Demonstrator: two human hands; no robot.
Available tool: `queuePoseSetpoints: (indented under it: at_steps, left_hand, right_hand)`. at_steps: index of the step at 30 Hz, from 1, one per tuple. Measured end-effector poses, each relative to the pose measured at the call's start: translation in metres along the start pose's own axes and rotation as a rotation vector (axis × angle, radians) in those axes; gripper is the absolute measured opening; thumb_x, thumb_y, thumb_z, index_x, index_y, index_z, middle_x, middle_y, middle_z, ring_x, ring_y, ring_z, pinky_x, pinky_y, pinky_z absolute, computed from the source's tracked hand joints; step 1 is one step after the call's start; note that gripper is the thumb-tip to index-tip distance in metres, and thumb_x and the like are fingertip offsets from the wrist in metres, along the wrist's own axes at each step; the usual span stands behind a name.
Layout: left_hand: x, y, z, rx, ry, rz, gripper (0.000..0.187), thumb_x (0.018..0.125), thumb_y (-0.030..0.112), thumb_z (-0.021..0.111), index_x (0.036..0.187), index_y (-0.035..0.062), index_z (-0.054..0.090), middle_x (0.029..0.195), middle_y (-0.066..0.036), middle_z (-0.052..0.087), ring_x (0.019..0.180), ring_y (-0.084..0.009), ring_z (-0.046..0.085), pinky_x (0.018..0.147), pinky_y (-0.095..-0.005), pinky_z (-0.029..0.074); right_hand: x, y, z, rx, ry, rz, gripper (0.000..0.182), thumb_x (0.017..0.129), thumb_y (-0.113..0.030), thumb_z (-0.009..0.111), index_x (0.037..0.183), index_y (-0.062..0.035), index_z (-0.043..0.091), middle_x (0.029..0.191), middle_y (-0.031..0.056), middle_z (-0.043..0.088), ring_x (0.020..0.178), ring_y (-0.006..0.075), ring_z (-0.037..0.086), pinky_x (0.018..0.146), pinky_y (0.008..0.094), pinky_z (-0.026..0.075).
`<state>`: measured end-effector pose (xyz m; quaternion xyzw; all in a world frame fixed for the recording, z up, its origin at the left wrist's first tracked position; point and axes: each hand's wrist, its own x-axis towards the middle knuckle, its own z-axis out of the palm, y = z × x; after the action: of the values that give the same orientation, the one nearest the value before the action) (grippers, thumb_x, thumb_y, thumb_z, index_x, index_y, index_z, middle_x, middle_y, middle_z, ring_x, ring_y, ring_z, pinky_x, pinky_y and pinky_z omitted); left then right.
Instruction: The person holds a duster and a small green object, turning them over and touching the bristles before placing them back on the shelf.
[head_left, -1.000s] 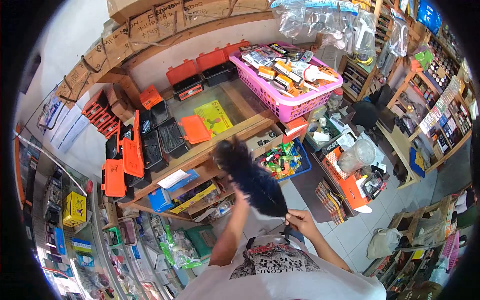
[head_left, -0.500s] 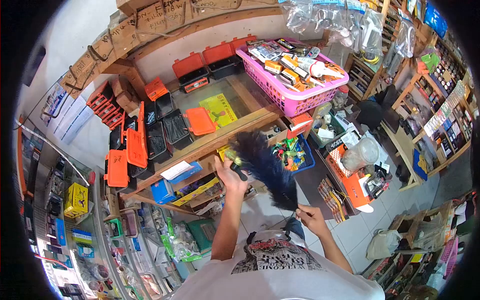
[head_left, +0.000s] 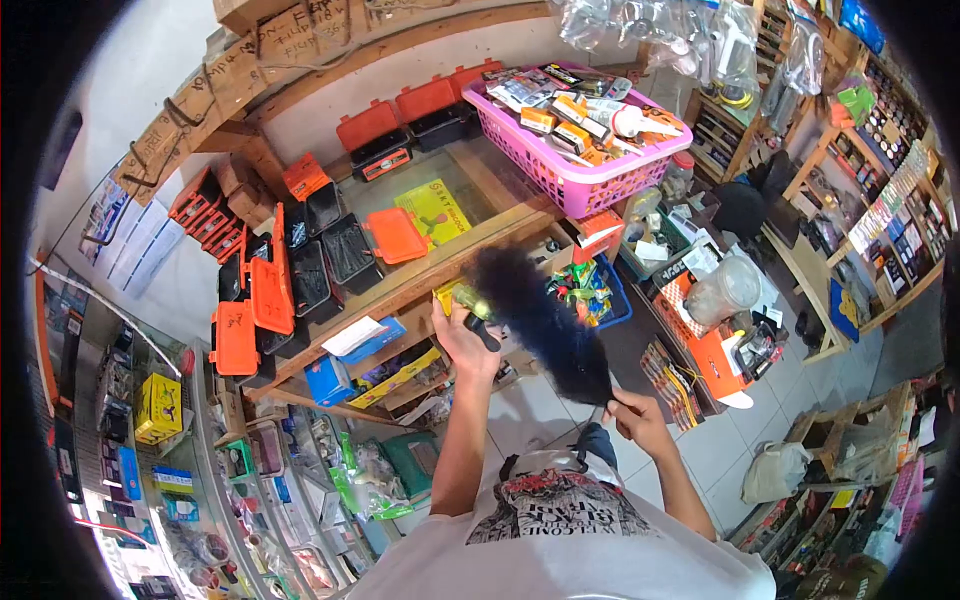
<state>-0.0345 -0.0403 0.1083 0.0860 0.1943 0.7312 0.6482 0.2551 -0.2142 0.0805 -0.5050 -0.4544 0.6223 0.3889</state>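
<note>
From pinching right hand (head_left: 642, 420), duster (head_left: 550, 325) slants forward-left; left hand (head_left: 463, 345) grips yellowish object (head_left: 469, 299).

Handwriting on the brown cardboard (head_left: 285, 42) includes "FILIP" and "18W", the white shirt (head_left: 560, 565) bears an upside-down "WELCOME" among print too small to read surely, and the yellow packet (head_left: 432, 212) apparently says "PEACOCK".

The duster (head_left: 548, 325) is blurred, its narrow end partly hidden by the right hand (head_left: 638, 420). The small item (head_left: 472, 301) in the left hand (head_left: 468, 347) is partly covered and cannot be identified. The hanging bags (head_left: 665, 40) are cut off by the top edge. The wall papers' (head_left: 150, 245) text is too small to be read.
</note>
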Motion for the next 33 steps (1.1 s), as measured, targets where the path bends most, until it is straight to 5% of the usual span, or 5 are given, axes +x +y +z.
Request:
queuePoseSetpoints:
  at_steps: [4, 10, 12, 17, 33]
  left_hand:
    - [0.016, -0.02, -0.042, 0.068, -0.408, 0.045, 0.056, 0.102, 0.053, 0.046, 0.136, 0.0088, 0.054, 0.129, -0.014, 0.064, 0.124, -0.0284, 0.06, 0.107, -0.0477, 0.047]
    - [-0.01, -0.013, 0.017, 0.02, -0.082, -0.054, 0.054, 0.103, 0.052, 0.039, 0.13, 0.0075, 0.055, 0.13, -0.013, 0.063, 0.12, -0.0298, 0.061, 0.103, -0.046, 0.048]
    - [-0.001, -0.014, -0.004, 0.06, -0.564, -0.041, 0.055, 0.103, 0.05, 0.04, 0.132, 0.0057, 0.053, 0.131, -0.016, 0.062, 0.121, -0.0358, 0.059, 0.104, -0.0496, 0.047]
    - [0.001, -0.006, 0.024, 0.031, -0.105, -0.066, 0.055, 0.104, 0.05, 0.038, 0.133, 0.0069, 0.056, 0.13, -0.014, 0.064, 0.121, -0.0295, 0.061, 0.105, -0.047, 0.048]
    - [-0.004, -0.016, 0.056, 0.055, -0.152, -0.169, 0.047, 0.102, 0.048, 0.047, 0.128, 0.0097, 0.057, 0.12, -0.012, 0.065, 0.118, -0.0298, 0.062, 0.106, -0.0478, 0.047]
  right_hand:
    - [-0.006, -0.008, -0.006, -0.137, -0.119, -0.019, 0.035, 0.101, -0.008, 0.062, 0.136, -0.0073, 0.065, 0.092, 0.0013, 0.073, 0.07, 0.005, 0.055, 0.062, 0.0221, 0.045]
    - [-0.006, 0.008, 0.002, -0.08, -0.004, -0.066, 0.036, 0.1, -0.007, 0.062, 0.136, -0.0042, 0.064, 0.091, 0.0033, 0.072, 0.085, 0.0092, 0.065, 0.077, 0.0257, 0.051]
    - [-0.008, 0.013, 0.005, -0.127, -0.055, -0.073, 0.035, 0.099, -0.007, 0.063, 0.134, -0.0027, 0.064, 0.087, 0.0022, 0.071, 0.081, 0.0084, 0.065, 0.076, 0.0258, 0.052]
    - [-0.008, -0.003, 0.017, -0.085, 0.061, -0.033, 0.034, 0.099, -0.009, 0.064, 0.132, -0.0031, 0.066, 0.085, 0.0017, 0.07, 0.078, 0.0071, 0.064, 0.075, 0.0245, 0.051]
    - [-0.02, -0.018, -0.009, -0.147, 0.067, -0.14, 0.036, 0.101, -0.013, 0.062, 0.136, -0.004, 0.063, 0.08, -0.0021, 0.061, 0.074, 0.0059, 0.052, 0.068, 0.0259, 0.046]
